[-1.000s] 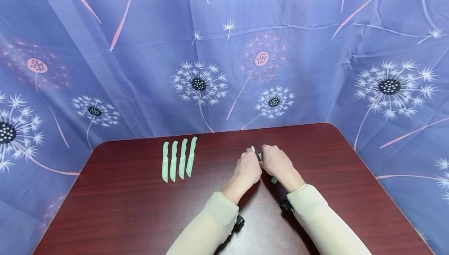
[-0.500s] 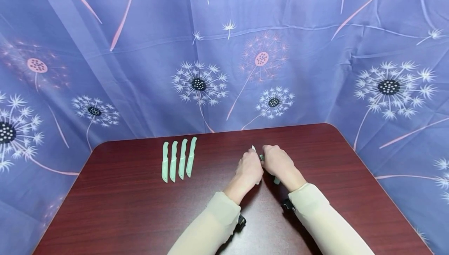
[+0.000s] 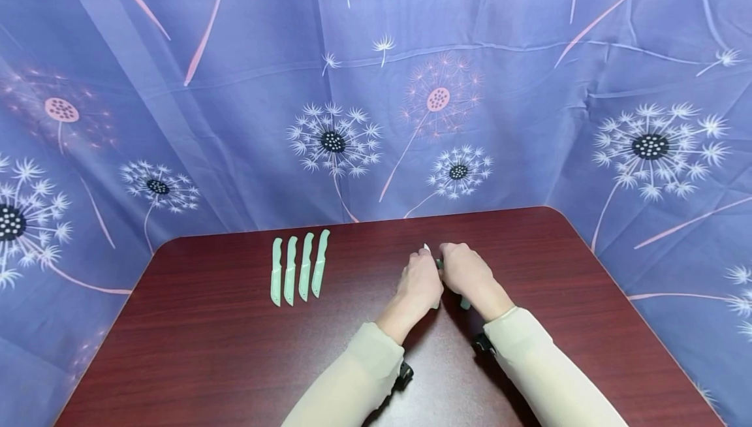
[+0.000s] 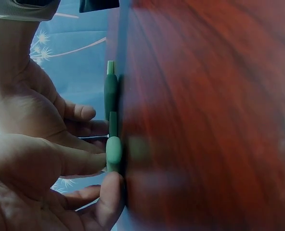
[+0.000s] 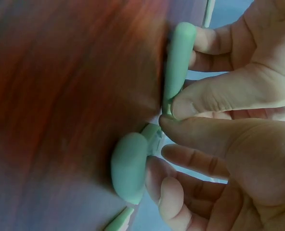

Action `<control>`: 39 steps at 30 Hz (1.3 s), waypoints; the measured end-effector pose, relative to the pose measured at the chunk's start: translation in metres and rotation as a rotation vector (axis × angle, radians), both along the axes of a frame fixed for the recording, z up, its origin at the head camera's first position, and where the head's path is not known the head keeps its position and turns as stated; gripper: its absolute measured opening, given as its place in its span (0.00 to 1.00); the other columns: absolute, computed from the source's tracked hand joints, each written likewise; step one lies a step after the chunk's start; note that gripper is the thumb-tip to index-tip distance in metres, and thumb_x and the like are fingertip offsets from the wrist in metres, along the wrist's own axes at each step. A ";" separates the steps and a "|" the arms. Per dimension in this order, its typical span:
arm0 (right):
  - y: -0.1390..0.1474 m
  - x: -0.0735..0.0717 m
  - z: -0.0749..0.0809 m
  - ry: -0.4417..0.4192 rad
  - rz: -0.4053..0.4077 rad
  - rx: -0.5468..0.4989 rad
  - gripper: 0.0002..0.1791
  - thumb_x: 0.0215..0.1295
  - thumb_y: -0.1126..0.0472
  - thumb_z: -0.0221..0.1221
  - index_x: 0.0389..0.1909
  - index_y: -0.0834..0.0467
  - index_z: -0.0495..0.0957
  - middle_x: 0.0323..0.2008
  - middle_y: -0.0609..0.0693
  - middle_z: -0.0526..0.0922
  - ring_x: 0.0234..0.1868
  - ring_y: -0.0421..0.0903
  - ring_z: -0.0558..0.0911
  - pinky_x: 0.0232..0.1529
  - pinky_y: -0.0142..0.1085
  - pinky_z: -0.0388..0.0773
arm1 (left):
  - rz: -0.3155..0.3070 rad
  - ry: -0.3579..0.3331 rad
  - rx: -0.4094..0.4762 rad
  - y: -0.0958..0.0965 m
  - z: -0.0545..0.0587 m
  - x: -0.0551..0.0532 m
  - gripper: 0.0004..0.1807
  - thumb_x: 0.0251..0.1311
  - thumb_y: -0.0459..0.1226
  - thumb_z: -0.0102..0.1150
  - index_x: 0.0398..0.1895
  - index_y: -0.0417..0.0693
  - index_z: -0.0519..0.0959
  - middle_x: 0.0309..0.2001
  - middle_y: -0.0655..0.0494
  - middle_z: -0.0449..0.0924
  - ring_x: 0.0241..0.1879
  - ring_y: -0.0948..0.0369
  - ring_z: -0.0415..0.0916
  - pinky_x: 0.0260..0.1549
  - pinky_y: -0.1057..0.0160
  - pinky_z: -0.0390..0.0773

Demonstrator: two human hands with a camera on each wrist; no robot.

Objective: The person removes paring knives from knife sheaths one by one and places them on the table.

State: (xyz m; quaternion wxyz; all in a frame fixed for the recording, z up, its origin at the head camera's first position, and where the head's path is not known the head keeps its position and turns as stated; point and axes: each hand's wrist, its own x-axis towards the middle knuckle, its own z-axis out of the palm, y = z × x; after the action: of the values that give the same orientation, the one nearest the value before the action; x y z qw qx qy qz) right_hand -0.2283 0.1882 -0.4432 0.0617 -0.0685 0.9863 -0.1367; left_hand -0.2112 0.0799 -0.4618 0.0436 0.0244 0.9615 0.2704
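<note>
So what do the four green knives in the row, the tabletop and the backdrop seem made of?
Knives: likely smooth plastic outside, evenly pale green; any metal beneath can't be told. Tabletop: wood or laminate, semi-gloss; reddish grain and a bright reflection show. Backdrop: probably printed fabric, matte; soft folds and creases.

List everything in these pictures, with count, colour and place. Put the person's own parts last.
Knives: four, pale green, side by side on the left part of the table
Handled pieces: at least two, green, at the hands; partly hidden, exact count unclear
Table: one, dark red-brown, under the knives and hands
Patterned cloth: one, blue-violet with white and pink dandelions, behind the table
Wrist devices: two, black, one at each wrist
Sleeves: two, pale cream, on the forearms
Left hand: one, bare, holding a green piece
Right hand: one, bare, beside the left, holding another
</note>
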 end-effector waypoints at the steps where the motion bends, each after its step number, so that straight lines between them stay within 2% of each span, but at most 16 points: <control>1: 0.000 0.000 0.000 -0.003 0.000 -0.002 0.10 0.69 0.64 0.66 0.48 0.63 0.81 0.30 0.55 0.83 0.33 0.56 0.86 0.34 0.48 0.83 | -0.001 0.005 0.003 -0.001 0.000 0.000 0.26 0.66 0.36 0.69 0.62 0.35 0.72 0.48 0.42 0.79 0.46 0.44 0.85 0.43 0.48 0.86; 7: -0.002 0.002 0.005 -0.021 -0.009 -0.004 0.08 0.69 0.63 0.67 0.45 0.60 0.81 0.28 0.51 0.80 0.30 0.53 0.83 0.33 0.47 0.80 | -0.012 0.042 -0.022 -0.008 0.004 0.002 0.23 0.65 0.39 0.71 0.57 0.37 0.74 0.45 0.45 0.79 0.42 0.47 0.85 0.42 0.50 0.85; 11: -0.005 0.004 0.008 0.004 -0.009 0.027 0.10 0.69 0.59 0.69 0.45 0.58 0.80 0.33 0.53 0.83 0.35 0.55 0.85 0.33 0.50 0.81 | -0.021 0.067 -0.057 -0.014 0.009 0.004 0.23 0.64 0.40 0.71 0.56 0.40 0.75 0.45 0.48 0.79 0.42 0.50 0.85 0.41 0.52 0.85; 15: -0.008 0.007 0.009 0.064 0.011 0.057 0.13 0.68 0.58 0.70 0.48 0.58 0.81 0.41 0.56 0.86 0.44 0.59 0.87 0.39 0.54 0.84 | -0.023 0.100 -0.065 -0.022 0.013 0.006 0.19 0.66 0.41 0.69 0.53 0.42 0.76 0.42 0.49 0.78 0.40 0.49 0.84 0.38 0.51 0.85; 18: -0.011 0.009 0.010 0.127 0.034 0.064 0.13 0.67 0.58 0.70 0.48 0.59 0.82 0.42 0.58 0.85 0.47 0.59 0.86 0.41 0.56 0.84 | -0.016 0.127 -0.075 -0.029 0.015 0.006 0.19 0.65 0.41 0.70 0.52 0.42 0.76 0.43 0.48 0.79 0.41 0.48 0.84 0.38 0.50 0.85; 22: -0.014 0.013 0.012 0.206 0.066 0.066 0.15 0.64 0.58 0.72 0.47 0.59 0.82 0.38 0.57 0.83 0.45 0.59 0.87 0.40 0.56 0.84 | 0.001 0.141 -0.095 -0.040 0.017 0.007 0.23 0.64 0.42 0.72 0.56 0.42 0.76 0.48 0.47 0.79 0.47 0.47 0.83 0.42 0.48 0.85; 25: -0.018 0.015 0.014 0.233 0.082 0.058 0.16 0.62 0.58 0.73 0.48 0.59 0.83 0.38 0.56 0.82 0.43 0.58 0.87 0.38 0.55 0.84 | 0.015 0.145 -0.111 -0.048 0.019 0.007 0.24 0.65 0.43 0.73 0.58 0.42 0.76 0.50 0.47 0.79 0.50 0.47 0.82 0.43 0.47 0.85; 31: -0.027 0.019 0.016 0.265 0.115 0.065 0.19 0.63 0.55 0.74 0.50 0.60 0.82 0.41 0.57 0.81 0.45 0.60 0.86 0.41 0.55 0.85 | 0.039 0.197 -0.166 -0.067 0.020 0.005 0.25 0.65 0.44 0.73 0.58 0.41 0.76 0.51 0.46 0.79 0.51 0.47 0.80 0.41 0.48 0.86; 39: -0.041 0.025 0.013 0.360 0.196 0.054 0.19 0.63 0.53 0.74 0.49 0.59 0.83 0.42 0.57 0.82 0.42 0.61 0.85 0.40 0.55 0.84 | 0.069 0.255 -0.226 -0.095 0.021 0.001 0.26 0.64 0.43 0.73 0.58 0.39 0.76 0.52 0.44 0.78 0.52 0.45 0.78 0.42 0.49 0.85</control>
State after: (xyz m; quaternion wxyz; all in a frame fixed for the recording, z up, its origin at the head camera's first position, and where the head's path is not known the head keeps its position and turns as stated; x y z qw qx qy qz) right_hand -0.2030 0.1475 -0.4303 -0.1010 -0.1857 0.9733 -0.0891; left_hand -0.2106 -0.0152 -0.4409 -0.0855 0.0206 0.9837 0.1567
